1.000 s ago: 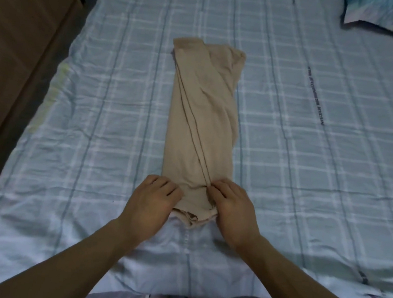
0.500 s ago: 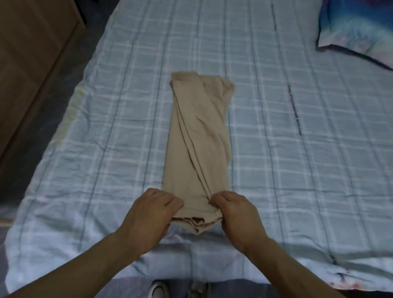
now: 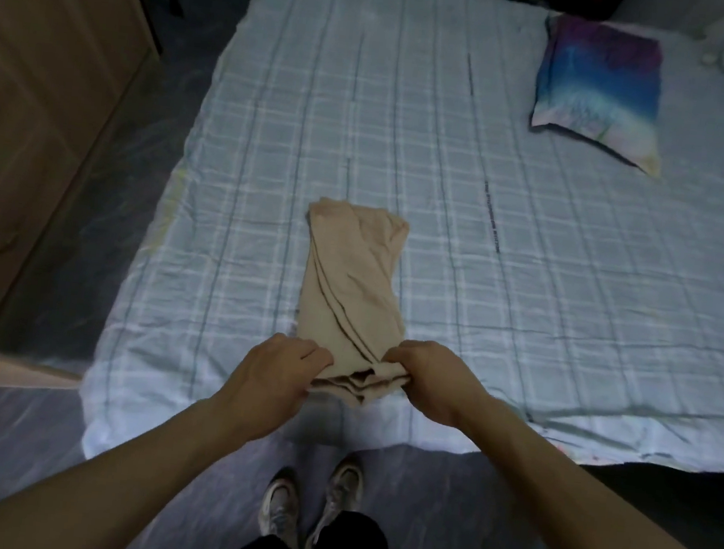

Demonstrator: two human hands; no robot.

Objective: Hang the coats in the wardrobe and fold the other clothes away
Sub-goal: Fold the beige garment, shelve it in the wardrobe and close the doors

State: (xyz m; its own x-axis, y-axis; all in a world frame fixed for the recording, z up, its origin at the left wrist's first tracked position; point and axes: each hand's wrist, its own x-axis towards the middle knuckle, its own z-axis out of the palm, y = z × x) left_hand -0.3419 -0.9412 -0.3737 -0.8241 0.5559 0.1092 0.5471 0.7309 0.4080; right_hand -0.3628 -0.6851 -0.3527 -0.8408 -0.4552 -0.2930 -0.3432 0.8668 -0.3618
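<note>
A beige garment (image 3: pixel 352 282), folded into a long narrow strip, lies lengthwise on the bed (image 3: pixel 530 269) near its front edge. My left hand (image 3: pixel 274 370) grips the strip's near end at its left corner. At the right corner of that same end, my right hand (image 3: pixel 427 377) pinches the cloth. The near end is lifted a little off the sheet and its layered edges show between my hands. The far end still rests flat on the bed.
The bed carries a pale blue checked sheet. A blue and purple pillow (image 3: pixel 598 89) lies at the back right. A wooden wardrobe (image 3: pixel 43 97) stands to the left across a strip of floor. My feet in sneakers (image 3: pixel 309 501) stand at the bed's front edge.
Both hands have closed on the near end of the garment and raised it slightly. The camera has drawn back, so more of the bed, the pillow and my feet show.
</note>
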